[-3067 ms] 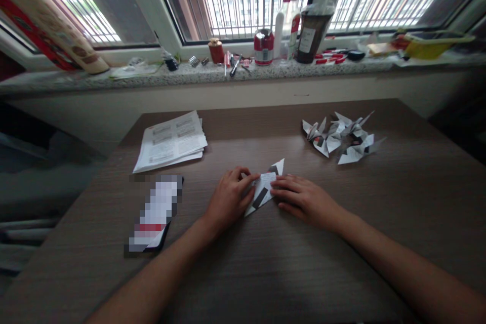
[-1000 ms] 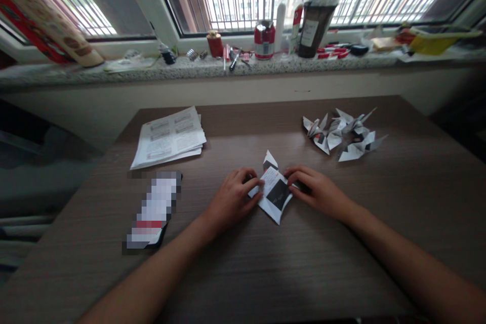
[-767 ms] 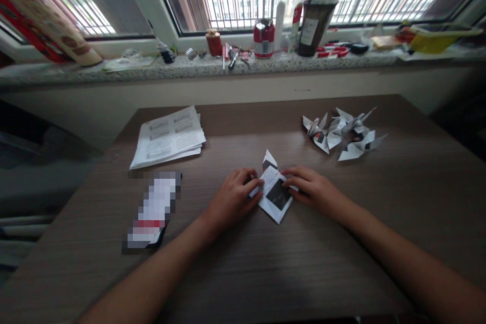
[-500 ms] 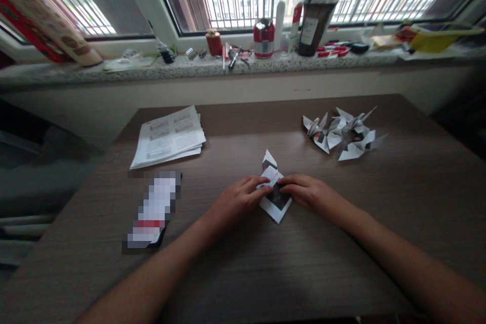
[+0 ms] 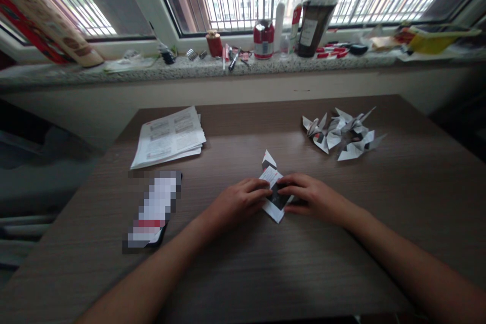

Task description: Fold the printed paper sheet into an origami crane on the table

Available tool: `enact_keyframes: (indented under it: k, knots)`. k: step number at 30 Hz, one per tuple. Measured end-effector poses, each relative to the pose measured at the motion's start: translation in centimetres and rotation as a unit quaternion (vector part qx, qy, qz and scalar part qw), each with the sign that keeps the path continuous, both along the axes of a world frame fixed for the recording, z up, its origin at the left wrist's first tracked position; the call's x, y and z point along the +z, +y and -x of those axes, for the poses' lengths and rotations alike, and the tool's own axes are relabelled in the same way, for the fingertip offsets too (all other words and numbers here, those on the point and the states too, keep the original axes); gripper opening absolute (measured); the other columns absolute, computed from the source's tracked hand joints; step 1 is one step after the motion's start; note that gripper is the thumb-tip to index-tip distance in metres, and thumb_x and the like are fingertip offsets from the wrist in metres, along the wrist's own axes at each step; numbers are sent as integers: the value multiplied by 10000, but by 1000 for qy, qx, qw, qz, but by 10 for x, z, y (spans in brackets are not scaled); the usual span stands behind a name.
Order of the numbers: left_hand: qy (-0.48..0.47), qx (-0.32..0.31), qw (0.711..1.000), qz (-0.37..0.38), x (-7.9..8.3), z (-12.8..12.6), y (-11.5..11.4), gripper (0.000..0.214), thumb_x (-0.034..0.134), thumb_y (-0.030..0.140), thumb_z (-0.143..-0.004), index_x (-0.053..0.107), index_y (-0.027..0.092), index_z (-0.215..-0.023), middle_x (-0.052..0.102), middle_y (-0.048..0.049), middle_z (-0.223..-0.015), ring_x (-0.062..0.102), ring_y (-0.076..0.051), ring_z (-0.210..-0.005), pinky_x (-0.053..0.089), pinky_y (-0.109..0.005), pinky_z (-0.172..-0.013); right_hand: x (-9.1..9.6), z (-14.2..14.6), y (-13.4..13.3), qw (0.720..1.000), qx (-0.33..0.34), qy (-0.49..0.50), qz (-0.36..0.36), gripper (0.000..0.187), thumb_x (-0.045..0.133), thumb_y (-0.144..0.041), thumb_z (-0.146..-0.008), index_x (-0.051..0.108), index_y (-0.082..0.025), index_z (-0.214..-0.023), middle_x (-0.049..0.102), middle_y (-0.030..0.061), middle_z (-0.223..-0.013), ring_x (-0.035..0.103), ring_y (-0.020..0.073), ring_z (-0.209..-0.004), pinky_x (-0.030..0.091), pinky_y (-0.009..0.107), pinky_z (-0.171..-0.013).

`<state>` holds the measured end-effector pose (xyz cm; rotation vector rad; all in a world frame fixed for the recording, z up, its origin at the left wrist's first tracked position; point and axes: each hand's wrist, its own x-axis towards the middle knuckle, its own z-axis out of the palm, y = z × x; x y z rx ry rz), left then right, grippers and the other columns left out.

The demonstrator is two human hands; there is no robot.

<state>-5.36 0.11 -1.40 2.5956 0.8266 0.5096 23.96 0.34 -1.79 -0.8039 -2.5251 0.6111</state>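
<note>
A folded piece of printed paper, white with a dark patch, lies on the table in front of me. Its pointed end aims away toward the window. From the left, my left hand presses its fingertips on the paper's left side and holds it. My right hand grips the right edge, fingers on top and thumb lower down by the near right edge. What lies under the fingers is hidden. Beyond the right hand sit several folded paper cranes, bunched together.
A stack of printed sheets lies at the table's back left, with a phone, its screen blurred, nearer me. On the windowsill stand a red can, a dark drink cup, bottles, scissors and small tools.
My right thumb has moved down and away from the fingers, to the paper's near right edge. My left fingers have shifted slightly down, showing more of the printed flap. The paper stays in place.
</note>
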Motion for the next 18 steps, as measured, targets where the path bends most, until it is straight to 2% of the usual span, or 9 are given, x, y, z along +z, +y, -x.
enact_keyframes:
  k: [8, 13, 18]
  knots:
    - [-13, 0, 999, 33, 4, 1, 0, 315, 641, 269, -1037, 656, 236, -1350, 638, -108, -1410, 645, -268, -1261, 574, -459, -1037, 7, 3, -1, 999, 24, 26, -6, 276, 704, -293, -988, 702, -246, -1259, 686, 110, -1332, 649, 255, -1231, 570, 447, -1016]
    - [-17, 0, 999, 39, 7, 1, 0, 342, 675, 293, -1014, 661, 236, -1351, 641, -115, -1406, 642, -273, -1265, 566, -457, -1047, 14, 6, -4, 999, 33, 20, -13, 165, 622, -244, -1032, 742, -250, -1144, 701, 101, -1303, 671, 250, -1187, 584, 436, -980]
    - [-30, -12, 998, 52, 9, 3, -1, 432, 736, 323, -971, 637, 238, -1383, 632, -127, -1408, 639, -278, -1264, 560, -450, -1050, 16, 8, -5, 999, 23, 25, -10, 139, 555, -231, -1063, 692, -207, -1069, 714, 115, -1245, 685, 233, -1129, 584, 403, -945]
